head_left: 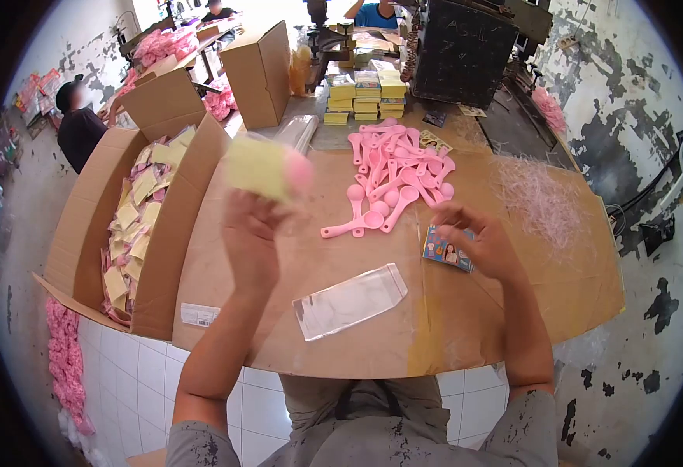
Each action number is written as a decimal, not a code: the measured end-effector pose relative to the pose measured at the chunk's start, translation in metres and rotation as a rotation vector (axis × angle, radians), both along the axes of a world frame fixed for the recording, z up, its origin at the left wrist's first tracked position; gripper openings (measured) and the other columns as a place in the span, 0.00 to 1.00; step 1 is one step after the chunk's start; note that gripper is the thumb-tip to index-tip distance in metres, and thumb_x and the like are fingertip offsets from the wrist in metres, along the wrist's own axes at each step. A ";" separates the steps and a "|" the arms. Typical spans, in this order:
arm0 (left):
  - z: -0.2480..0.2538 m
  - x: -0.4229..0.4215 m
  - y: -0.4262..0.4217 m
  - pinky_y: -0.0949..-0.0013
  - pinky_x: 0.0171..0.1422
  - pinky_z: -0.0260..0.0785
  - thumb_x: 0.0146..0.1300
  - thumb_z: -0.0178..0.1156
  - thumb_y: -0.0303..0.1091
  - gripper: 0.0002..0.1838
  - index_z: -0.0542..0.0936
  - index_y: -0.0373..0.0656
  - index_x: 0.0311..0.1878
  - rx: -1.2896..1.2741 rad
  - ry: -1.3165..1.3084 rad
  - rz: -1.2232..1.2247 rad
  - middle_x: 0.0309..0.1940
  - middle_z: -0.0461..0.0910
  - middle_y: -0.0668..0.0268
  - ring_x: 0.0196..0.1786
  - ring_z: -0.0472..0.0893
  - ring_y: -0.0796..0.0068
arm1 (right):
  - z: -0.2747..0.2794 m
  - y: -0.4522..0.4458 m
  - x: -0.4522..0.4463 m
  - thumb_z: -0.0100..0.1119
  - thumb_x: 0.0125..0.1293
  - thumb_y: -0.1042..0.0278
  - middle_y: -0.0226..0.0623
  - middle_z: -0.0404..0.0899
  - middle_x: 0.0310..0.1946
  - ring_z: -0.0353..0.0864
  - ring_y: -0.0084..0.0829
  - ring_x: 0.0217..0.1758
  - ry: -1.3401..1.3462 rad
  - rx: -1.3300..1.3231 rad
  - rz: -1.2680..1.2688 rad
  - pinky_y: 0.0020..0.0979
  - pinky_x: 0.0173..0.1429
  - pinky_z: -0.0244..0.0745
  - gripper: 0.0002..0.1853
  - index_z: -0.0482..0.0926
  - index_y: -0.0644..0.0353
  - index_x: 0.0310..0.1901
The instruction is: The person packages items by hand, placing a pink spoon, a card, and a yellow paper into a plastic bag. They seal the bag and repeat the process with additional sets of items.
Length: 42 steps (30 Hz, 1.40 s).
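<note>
My left hand [252,233] is raised on the left and closed on a bagged yellow card [257,167] with a round pink part [299,170] at its edge; motion blurs both. My right hand [478,241] hovers over a stack of blue picture cards [444,251], its fingers apart and apparently holding nothing. Beyond the hands lies a heap of pink scoops [392,171]. A clear plastic sleeve [349,302] lies flat on the cardboard in front of me.
An open carton [172,226] of yellow-and-pink packets stands at the left. Stacked yellow cards [366,97] and a dark metal box [462,54] are at the back. Clear plastic strands [544,202] lie at the right. One person [83,124] is at the far left; others are behind.
</note>
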State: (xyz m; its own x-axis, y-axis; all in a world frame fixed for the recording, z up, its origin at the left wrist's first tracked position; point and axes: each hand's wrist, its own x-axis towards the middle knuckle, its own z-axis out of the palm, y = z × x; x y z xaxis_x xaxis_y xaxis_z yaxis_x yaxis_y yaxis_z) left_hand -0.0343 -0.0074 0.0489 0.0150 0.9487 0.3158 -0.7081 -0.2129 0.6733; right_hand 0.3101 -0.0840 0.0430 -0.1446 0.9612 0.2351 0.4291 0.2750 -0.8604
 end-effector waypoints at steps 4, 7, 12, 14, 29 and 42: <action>-0.004 0.009 0.004 0.65 0.55 0.77 0.72 0.64 0.33 0.18 0.80 0.41 0.63 0.062 0.239 0.110 0.54 0.84 0.62 0.55 0.84 0.68 | -0.006 0.002 0.038 0.70 0.68 0.64 0.37 0.84 0.44 0.83 0.29 0.47 -0.329 0.021 -0.160 0.33 0.53 0.78 0.20 0.84 0.60 0.59; -0.041 0.021 -0.006 0.64 0.56 0.75 0.65 0.71 0.35 0.17 0.84 0.43 0.56 0.292 1.157 -0.070 0.53 0.83 0.62 0.52 0.82 0.67 | -0.017 0.000 0.048 0.73 0.64 0.67 0.38 0.82 0.40 0.82 0.31 0.45 -0.555 -0.024 -0.160 0.33 0.52 0.78 0.17 0.86 0.63 0.52; -0.052 0.033 -0.021 0.63 0.49 0.75 0.59 0.76 0.31 0.13 0.87 0.40 0.45 0.691 1.410 -0.129 0.43 0.82 0.61 0.44 0.81 0.68 | -0.019 0.004 0.048 0.75 0.59 0.73 0.38 0.81 0.40 0.83 0.34 0.44 -0.394 -0.160 -0.205 0.35 0.50 0.77 0.12 0.86 0.64 0.44; -0.060 0.034 -0.019 0.64 0.47 0.75 0.60 0.76 0.29 0.12 0.86 0.40 0.46 0.656 1.343 -0.120 0.38 0.82 0.61 0.39 0.81 0.69 | -0.015 0.003 0.047 0.75 0.60 0.73 0.38 0.82 0.39 0.83 0.33 0.43 -0.365 -0.196 -0.222 0.35 0.49 0.76 0.12 0.85 0.64 0.44; -0.052 0.037 -0.026 0.73 0.41 0.73 0.71 0.65 0.28 0.06 0.83 0.38 0.48 0.298 1.251 -0.267 0.34 0.85 0.68 0.35 0.80 0.82 | -0.028 -0.011 -0.040 0.68 0.66 0.72 0.40 0.86 0.43 0.85 0.36 0.42 -0.154 0.028 0.141 0.35 0.51 0.79 0.13 0.84 0.63 0.51; -0.062 0.034 -0.015 0.71 0.57 0.74 0.76 0.61 0.28 0.07 0.75 0.37 0.51 0.243 0.993 -0.166 0.42 0.87 0.61 0.46 0.85 0.79 | -0.036 -0.007 -0.036 0.66 0.62 0.74 0.43 0.84 0.39 0.84 0.42 0.40 -0.365 0.209 0.107 0.39 0.47 0.79 0.12 0.86 0.62 0.48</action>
State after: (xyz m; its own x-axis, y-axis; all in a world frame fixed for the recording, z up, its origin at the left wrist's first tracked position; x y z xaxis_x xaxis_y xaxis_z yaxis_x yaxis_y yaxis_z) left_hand 0.0000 -0.0229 -0.0126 0.4977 0.8235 0.2724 0.1096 -0.3713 0.9220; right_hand 0.2738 -0.0912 0.0070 -0.3504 0.8733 0.3384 0.6545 0.4868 -0.5785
